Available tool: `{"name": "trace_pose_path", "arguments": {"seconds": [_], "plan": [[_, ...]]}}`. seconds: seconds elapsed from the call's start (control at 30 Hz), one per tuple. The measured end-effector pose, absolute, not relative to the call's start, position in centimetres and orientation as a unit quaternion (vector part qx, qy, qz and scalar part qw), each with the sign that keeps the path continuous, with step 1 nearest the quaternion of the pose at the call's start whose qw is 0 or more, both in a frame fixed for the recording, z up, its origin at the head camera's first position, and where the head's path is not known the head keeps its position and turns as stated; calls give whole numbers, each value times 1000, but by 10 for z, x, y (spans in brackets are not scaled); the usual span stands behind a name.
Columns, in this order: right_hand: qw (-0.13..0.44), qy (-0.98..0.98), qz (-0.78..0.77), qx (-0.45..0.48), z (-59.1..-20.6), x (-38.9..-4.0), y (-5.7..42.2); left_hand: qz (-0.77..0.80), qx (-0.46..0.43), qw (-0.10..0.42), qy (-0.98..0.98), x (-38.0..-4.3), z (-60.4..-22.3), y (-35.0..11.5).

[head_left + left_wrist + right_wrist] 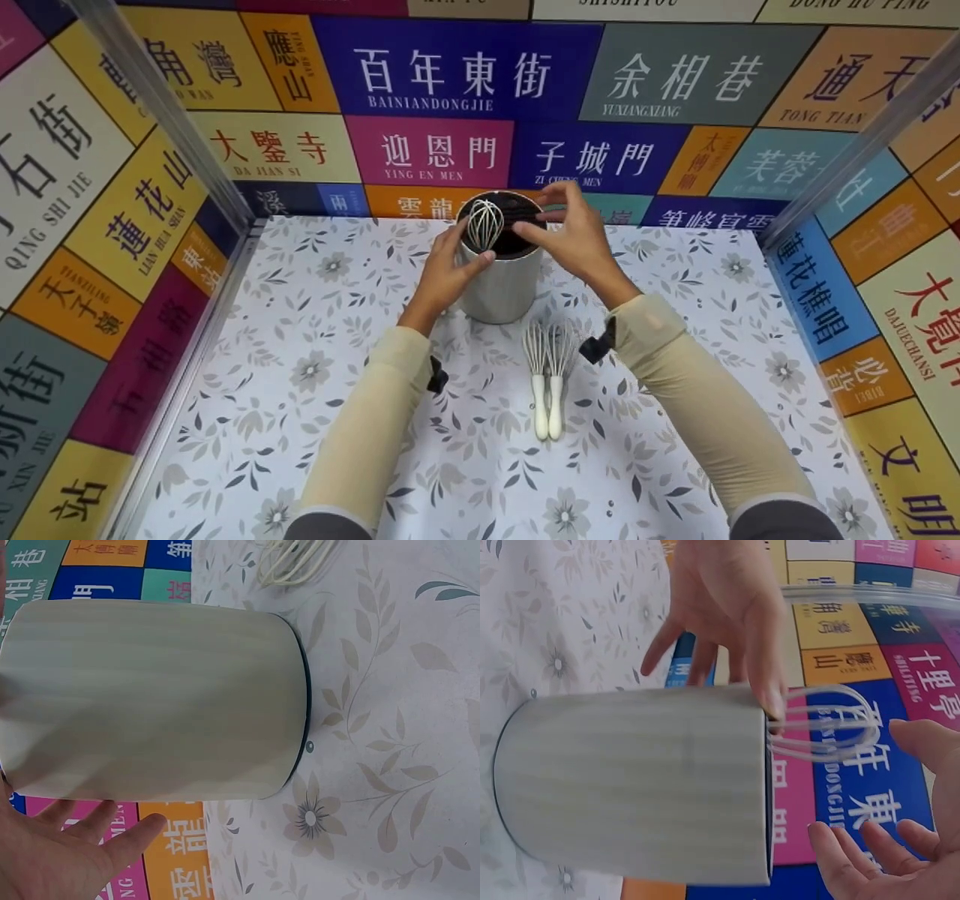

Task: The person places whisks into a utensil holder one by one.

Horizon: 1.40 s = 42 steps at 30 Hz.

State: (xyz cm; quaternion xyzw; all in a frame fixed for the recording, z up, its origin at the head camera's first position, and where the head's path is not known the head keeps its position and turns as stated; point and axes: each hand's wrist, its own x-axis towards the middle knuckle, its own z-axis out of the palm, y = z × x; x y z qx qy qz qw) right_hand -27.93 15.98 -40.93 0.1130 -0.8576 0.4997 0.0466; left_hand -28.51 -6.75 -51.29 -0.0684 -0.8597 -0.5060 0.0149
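Note:
A tall pale cylindrical canister (pixel 499 294) with a dark inside stands upright at the back of the table. One wire whisk (pixel 487 219) is in it, leaning at the left with its wire head above the rim; its handle is hidden inside. My left hand (pixel 447 276) rests against the canister's left side, thumb at the front rim and other fingers spread straight. My right hand (pixel 583 238) hovers at the right rim with fingers parted and nothing between them, as the right wrist view also shows. Two whisks with cream handles (pixel 547 401) lie side by side before the canister.
A white tablecloth (pixel 315 442) with grey leaves and flowers covers the table. Colourful panels (pixel 450 67) with printed characters wall it at the back and both sides. Clear corner strips (pixel 187 127) join the panels.

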Motion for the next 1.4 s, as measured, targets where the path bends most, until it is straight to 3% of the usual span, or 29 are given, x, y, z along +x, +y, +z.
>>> {"name": "trace_pose_path", "arguments": {"seconds": [0.3,0.47,1.03,1.4], "plan": [[103,-846,518,73,-420,-259,210,-507,-64,16,-859,-285,-511,-66],[107,-850,513,56,-442,-241,228,-501,-68,21,-863,-285,-511,-67],[-16,-876,482,9,-545,-191,250,-511,-63,21,-857,-285,-513,-66],[-106,-884,453,-35,-584,-166,234,-511,-64,21,-857,-285,-514,-67]]}}
